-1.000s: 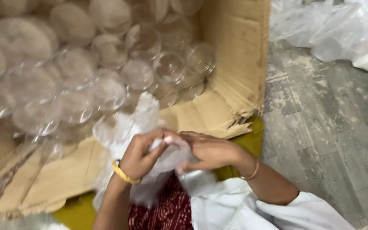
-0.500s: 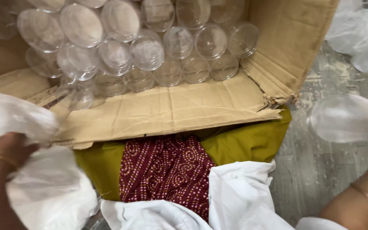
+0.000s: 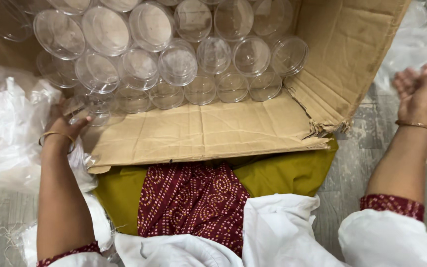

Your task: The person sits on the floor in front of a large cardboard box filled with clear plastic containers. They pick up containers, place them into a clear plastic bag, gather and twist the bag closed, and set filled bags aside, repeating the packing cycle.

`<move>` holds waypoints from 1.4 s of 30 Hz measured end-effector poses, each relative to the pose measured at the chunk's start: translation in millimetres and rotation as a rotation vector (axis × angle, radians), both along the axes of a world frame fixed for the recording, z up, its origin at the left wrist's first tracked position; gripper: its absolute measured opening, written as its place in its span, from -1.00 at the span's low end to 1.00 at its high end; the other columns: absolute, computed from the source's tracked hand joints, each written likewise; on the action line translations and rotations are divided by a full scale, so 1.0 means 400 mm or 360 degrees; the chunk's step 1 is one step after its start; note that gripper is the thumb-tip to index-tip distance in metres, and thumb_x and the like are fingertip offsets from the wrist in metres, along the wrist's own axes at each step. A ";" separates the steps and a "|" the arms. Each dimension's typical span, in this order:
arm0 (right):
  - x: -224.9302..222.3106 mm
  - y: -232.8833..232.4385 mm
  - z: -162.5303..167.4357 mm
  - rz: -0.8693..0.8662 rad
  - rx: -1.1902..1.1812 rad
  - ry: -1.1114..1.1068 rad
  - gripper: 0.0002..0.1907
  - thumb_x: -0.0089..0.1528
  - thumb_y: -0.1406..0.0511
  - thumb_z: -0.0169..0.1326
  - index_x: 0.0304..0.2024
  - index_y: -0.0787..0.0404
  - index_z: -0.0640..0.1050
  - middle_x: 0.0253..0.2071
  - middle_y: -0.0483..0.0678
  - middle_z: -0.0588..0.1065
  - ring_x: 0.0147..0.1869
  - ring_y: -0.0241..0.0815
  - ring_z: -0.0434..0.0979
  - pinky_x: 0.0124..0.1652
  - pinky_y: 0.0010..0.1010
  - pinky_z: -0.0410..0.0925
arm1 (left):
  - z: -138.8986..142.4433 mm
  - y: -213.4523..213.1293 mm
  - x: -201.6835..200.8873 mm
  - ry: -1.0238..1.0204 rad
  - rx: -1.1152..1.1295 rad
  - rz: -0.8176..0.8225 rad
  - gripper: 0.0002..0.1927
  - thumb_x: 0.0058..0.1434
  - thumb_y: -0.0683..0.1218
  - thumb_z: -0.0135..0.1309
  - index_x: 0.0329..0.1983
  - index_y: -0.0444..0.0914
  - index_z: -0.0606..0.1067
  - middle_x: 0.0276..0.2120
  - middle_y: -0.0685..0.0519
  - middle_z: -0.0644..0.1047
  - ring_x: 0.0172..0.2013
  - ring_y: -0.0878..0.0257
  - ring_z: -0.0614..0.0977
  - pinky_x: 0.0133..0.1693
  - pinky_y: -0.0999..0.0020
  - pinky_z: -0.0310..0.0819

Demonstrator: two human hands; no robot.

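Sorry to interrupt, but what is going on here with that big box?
A person sits on the floor before a cardboard box lying on its side, packed with rows of clear plastic containers. The left hand reaches to the containers at the box's lower left corner, beside crumpled clear plastic bags. The right hand is raised off to the right, holding nothing visible.
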State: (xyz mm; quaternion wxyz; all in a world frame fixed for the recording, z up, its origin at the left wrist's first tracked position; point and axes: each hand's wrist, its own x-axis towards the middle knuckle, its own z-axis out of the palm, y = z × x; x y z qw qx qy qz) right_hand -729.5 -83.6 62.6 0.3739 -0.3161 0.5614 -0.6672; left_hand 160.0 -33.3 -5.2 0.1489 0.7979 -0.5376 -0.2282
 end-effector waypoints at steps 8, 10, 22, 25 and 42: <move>0.445 0.080 0.121 0.0095 -0.0871 0.1064 -0.77 0.54 0.30 0.09 0.19 0.29 0.47 0.12 0.00 0.49 0.13 -0.19 0.56 0.04 -0.44 0.47 | -0.008 -0.025 -0.009 0.0229 -0.0071 0.0179 -0.22 0.17 0.11 0.38 0.35 -0.24 0.31 0.21 -0.24 0.50 0.18 -0.12 0.54 0.18 0.05 0.39; 0.633 0.058 0.113 0.0494 -0.0810 0.1236 -0.78 0.54 0.33 0.13 0.18 0.31 0.49 0.13 -0.01 0.47 0.17 -0.21 0.54 0.08 -0.45 0.45 | -0.001 -0.011 -0.024 0.0095 -0.0066 0.0189 -0.25 0.18 0.08 0.34 0.37 -0.18 0.33 0.20 -0.19 0.51 0.14 -0.12 0.54 0.12 0.01 0.39; 1.224 -0.199 -0.147 0.1046 -0.0307 0.1405 -0.31 0.15 0.37 0.36 0.25 0.11 0.31 0.35 0.08 0.39 0.46 0.08 0.35 0.33 -0.15 0.32 | -0.038 -0.003 -0.421 0.0639 -0.0030 -0.0273 -0.13 0.17 0.14 0.28 0.47 -0.07 0.14 0.12 -0.24 0.55 0.10 -0.07 0.61 0.07 0.06 0.52; 1.154 -0.176 -0.152 0.0795 -0.0304 0.1199 -0.64 0.25 0.51 0.18 0.04 0.19 0.41 0.31 0.05 0.50 0.41 -0.07 0.53 0.11 -0.32 0.53 | -0.065 -0.029 -0.470 0.0847 -0.0102 -0.0450 -0.03 0.09 0.03 0.29 0.49 -0.13 0.05 0.08 -0.28 0.52 0.09 -0.12 0.57 0.04 0.06 0.47; 0.917 -0.046 -0.253 0.0491 -0.0007 0.0666 -0.76 0.25 0.59 0.12 -0.06 0.30 0.50 -0.13 -0.05 0.63 -0.05 -0.34 0.62 -0.02 -0.55 0.46 | 0.446 0.352 -0.197 -0.0472 0.0999 -0.1013 -0.64 0.41 0.14 -0.11 0.05 -0.08 0.58 -0.14 -0.05 0.68 -0.14 0.00 0.70 -0.05 0.08 0.57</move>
